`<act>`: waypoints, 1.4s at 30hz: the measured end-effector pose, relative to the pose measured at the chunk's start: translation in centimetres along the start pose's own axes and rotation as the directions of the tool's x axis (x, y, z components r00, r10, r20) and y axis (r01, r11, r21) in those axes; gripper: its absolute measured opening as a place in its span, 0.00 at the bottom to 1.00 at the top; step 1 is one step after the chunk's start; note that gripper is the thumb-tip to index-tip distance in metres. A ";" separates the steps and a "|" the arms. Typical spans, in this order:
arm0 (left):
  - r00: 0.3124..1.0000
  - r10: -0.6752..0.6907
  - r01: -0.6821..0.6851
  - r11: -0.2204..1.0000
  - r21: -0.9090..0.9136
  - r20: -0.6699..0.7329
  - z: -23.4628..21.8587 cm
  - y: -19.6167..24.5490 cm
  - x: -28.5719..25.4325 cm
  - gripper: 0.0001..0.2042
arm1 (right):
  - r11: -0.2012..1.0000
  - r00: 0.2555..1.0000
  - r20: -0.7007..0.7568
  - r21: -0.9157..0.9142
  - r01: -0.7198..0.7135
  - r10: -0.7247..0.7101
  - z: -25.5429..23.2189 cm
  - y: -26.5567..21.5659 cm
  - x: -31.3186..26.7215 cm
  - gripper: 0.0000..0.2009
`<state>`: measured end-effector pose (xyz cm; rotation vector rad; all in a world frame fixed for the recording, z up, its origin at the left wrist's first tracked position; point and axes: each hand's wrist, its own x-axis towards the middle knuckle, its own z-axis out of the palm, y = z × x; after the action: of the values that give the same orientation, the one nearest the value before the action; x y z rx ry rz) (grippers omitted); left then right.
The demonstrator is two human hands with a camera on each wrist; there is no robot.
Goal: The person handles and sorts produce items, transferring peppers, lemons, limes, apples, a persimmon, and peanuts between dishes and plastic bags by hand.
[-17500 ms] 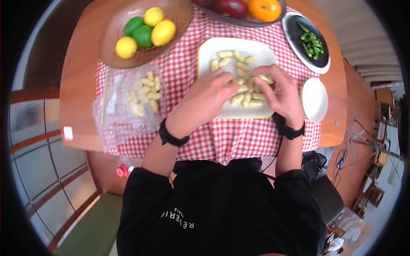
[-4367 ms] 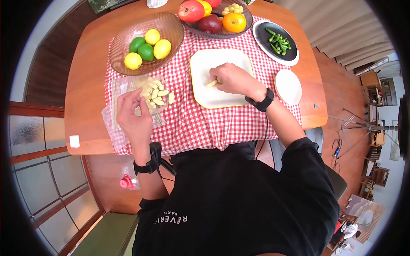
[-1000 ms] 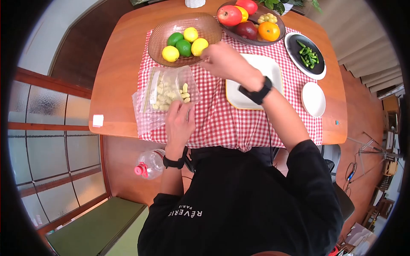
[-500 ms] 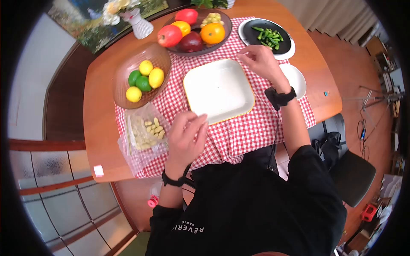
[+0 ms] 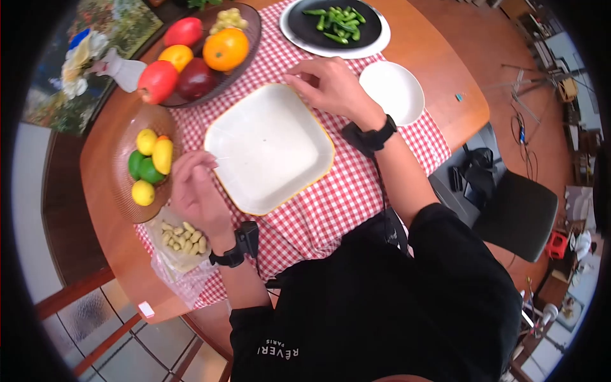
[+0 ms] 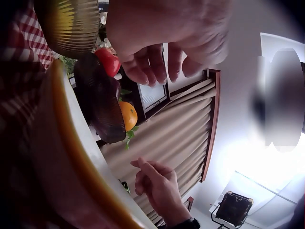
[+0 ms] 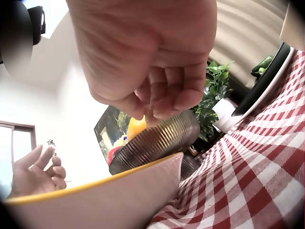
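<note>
A white, roughly square dish with a yellow rim [image 5: 273, 169] lies bare on the checked cloth, a small dark speck on its bottom. My left hand [image 5: 202, 194] hovers by its left rim, fingers loosely bent, nothing seen between them. Beyond the far right rim is my right hand [image 5: 334, 88], palm down. In the right wrist view, that right hand [image 7: 152, 57] has its fingers curled loosely above the dish edge, with no object showing in them. Below the left hand, a clear plastic bag [image 5: 175, 260] holds several peanuts [image 5: 184, 239], partly covered by the forearm.
A brown glass bowl [image 5: 121, 188] of lemons and limes stands left. Behind is a dark fruit bowl [image 5: 254, 38] with an orange [image 5: 226, 49]. At the back right are a black-and-white plate of green peppers [image 5: 296, 39] and a white bowl [image 5: 393, 92].
Peanuts that lay in the dish earlier now show in the bag. The left hand has gone from the bag to the dish's left rim; the right hand from the lemon bowl to its far right side.
</note>
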<state>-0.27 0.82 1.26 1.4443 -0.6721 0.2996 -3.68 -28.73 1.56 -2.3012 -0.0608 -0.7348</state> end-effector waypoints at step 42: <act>0.773 -0.290 0.430 0.894 -0.128 0.565 3.6 5.2 -2.3 0.21 | 0.067 0.680 -0.449 0.858 0.510 0.579 -1.1 -7.6 4.0 0.16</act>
<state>-5.87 -1.52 4.03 1.3775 -0.8194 -0.5066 -2.72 -24.39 8.94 -0.4013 -0.0882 -1.0623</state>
